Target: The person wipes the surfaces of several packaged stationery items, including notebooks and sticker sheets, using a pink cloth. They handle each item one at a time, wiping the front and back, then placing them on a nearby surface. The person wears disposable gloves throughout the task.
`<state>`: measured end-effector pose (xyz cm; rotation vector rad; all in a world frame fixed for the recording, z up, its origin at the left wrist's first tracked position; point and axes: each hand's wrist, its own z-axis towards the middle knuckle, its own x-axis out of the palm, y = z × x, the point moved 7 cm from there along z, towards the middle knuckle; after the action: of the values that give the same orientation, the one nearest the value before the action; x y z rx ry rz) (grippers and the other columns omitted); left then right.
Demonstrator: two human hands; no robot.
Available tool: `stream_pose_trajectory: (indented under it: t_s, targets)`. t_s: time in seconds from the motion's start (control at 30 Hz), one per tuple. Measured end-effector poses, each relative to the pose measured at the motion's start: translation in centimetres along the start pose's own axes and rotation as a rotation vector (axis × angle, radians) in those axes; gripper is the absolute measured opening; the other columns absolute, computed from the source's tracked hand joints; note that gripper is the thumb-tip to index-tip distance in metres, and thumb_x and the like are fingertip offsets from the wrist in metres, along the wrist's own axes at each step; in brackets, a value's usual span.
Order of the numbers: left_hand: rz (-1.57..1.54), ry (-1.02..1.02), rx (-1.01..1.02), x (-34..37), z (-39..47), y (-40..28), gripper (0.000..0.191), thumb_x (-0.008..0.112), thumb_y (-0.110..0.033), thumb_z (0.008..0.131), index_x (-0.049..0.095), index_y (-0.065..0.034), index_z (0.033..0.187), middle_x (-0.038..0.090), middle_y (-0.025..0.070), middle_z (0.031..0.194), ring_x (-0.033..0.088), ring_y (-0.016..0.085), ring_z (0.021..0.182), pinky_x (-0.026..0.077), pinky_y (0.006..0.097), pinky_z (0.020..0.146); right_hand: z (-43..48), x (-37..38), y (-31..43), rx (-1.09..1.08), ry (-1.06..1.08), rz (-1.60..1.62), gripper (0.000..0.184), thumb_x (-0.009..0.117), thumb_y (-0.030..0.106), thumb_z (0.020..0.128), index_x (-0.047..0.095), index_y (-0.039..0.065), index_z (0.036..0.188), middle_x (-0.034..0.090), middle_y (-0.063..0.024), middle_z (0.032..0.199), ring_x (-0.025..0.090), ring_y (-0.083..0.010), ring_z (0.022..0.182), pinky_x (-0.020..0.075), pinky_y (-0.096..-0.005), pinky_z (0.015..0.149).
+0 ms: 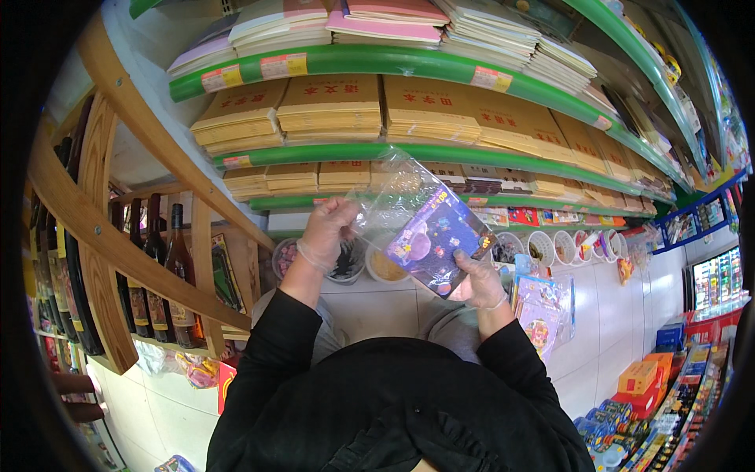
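Note:
My right hand point(481, 280), in a thin clear glove, grips the lower right corner of a purple-blue booklet point(439, 236) with cartoon pictures and writing on its cover. A clear plastic sleeve point(392, 197) extends from the booklet's upper left side. Its loose end is pinched between the thumb and fingers of my left hand point(330, 227), also gloved. The booklet is tilted in front of the shelves; whether it is partly inside the sleeve I cannot tell.
Green-edged shelves point(348, 154) ahead hold stacks of tan exercise books point(330, 109). Round tubs point(386, 265) and white baskets point(540, 245) line the floor below. At left stands a wooden rack point(94, 230) of bottles point(180, 265). Purple packaged books point(540, 312) lie at right, with boxes point(640, 377) beyond.

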<state>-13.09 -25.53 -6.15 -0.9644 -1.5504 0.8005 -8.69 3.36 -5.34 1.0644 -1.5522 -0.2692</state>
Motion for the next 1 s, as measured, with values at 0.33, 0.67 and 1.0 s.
stream_pose_trajectory:
  t_s: [0.33,0.67,1.0]
  targets:
    - [-0.278,0.233,-0.032,6.8,-2.8,3.9,0.034,0.07,-0.022,0.094,0.062,-0.0034,0.122,0.067,0.0056,0.118,0.063,0.017,0.107,0.05,0.0373,0.096,0.8,0.9,-0.4,-0.128,-0.02,-0.045,0.047,0.069,0.009,0.097,0.05,0.004,0.14,0.063,-0.0082,0.128,0.065,-0.0234,0.111,0.0577,-0.0417,0.089]
    - [-0.201,0.123,0.111,5.8,-2.2,-0.1,0.03,0.071,-0.016,0.092,0.066,-0.0024,0.118,0.07,0.0042,0.109,0.065,0.014,0.099,0.05,0.0324,0.092,0.4,-1.1,-2.7,0.045,-0.045,-0.345,0.045,0.076,0.008,0.09,0.058,0.003,0.131,0.067,-0.0052,0.122,0.065,-0.0159,0.107,0.0532,-0.0328,0.095]
    - [0.221,0.241,0.009,9.8,-6.4,-3.2,0.032,0.076,-0.014,0.089,0.068,-0.0026,0.117,0.071,0.0032,0.106,0.066,0.014,0.093,0.052,0.0306,0.087,-2.4,3.7,-1.9,-0.205,-0.097,-0.262,0.026,0.07,0.008,0.095,0.064,-0.001,0.119,0.07,-0.0063,0.111,0.066,-0.0131,0.095,0.0541,-0.0299,0.085]
